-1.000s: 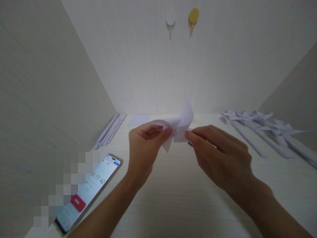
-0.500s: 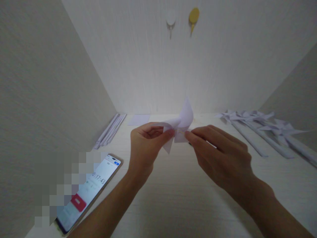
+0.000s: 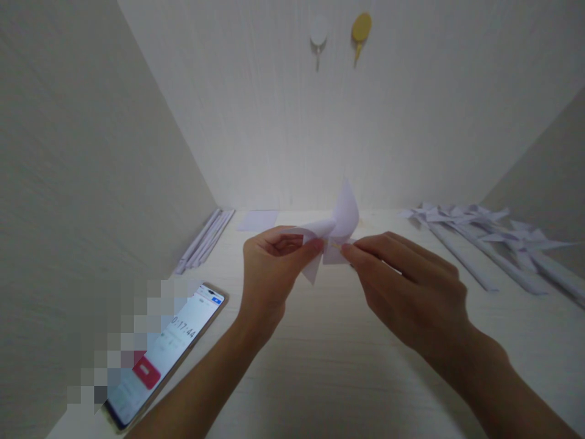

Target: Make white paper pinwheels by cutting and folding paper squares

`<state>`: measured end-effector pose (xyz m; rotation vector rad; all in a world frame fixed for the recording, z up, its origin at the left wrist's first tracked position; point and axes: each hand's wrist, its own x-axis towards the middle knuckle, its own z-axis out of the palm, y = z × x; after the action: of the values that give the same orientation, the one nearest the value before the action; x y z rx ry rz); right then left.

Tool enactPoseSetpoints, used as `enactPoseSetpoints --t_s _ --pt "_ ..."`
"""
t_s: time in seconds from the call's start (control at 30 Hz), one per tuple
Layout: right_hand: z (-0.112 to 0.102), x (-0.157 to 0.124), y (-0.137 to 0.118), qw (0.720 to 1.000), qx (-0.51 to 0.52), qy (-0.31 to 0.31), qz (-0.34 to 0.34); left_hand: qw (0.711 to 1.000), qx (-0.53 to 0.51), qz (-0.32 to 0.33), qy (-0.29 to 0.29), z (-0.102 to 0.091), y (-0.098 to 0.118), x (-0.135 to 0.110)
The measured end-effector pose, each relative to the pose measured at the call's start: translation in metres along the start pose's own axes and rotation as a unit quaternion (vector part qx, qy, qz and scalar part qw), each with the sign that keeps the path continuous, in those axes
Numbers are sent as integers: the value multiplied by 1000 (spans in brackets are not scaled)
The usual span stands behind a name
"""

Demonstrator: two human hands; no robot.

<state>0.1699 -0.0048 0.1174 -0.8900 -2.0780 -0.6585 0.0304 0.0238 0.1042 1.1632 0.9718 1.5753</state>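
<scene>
Between my hands, above the table, is a white paper pinwheel (image 3: pixel 346 213) with curled blades, one pointing up. My left hand (image 3: pixel 269 268) pinches it near its centre, thumb in front and fingers curled behind. From the right, my right hand (image 3: pixel 414 289) comes in closed, its thumb and forefinger pinching a thin yellowish, wire-like piece (image 3: pixel 336 246) at the middle of the paper. That piece is too small to name surely, and its far end is hidden near my left thumb.
Several rolled paper sticks (image 3: pixel 205 241) lie by the left wall, beside a flat paper sheet (image 3: pixel 258 221). A phone (image 3: pixel 180 347) showing a timer is at the near left. Several pinwheels on paper sticks (image 3: pixel 521 239) lie at right. A yellow hook (image 3: pixel 361 28) and a white hook (image 3: pixel 319 32) hang on the back wall.
Both hands keep nearly the same pose on the pinwheel. The whole view has shifted very slightly, and the phone's timer has advanced by one second.
</scene>
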Motion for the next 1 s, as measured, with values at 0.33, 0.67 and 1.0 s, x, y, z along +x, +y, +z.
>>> enactPoseSetpoints --t_s 0.33,0.67,1.0 --pt "3 -2 -2 998 -31 25 43 1000 -3 3 1 1 1 -1" --pt "3 -1 -4 996 -16 31 82 1000 -12 9 0 1 0 -1" --pt "3 0 -4 993 24 34 115 1000 -15 6 -7 1 0 -1"
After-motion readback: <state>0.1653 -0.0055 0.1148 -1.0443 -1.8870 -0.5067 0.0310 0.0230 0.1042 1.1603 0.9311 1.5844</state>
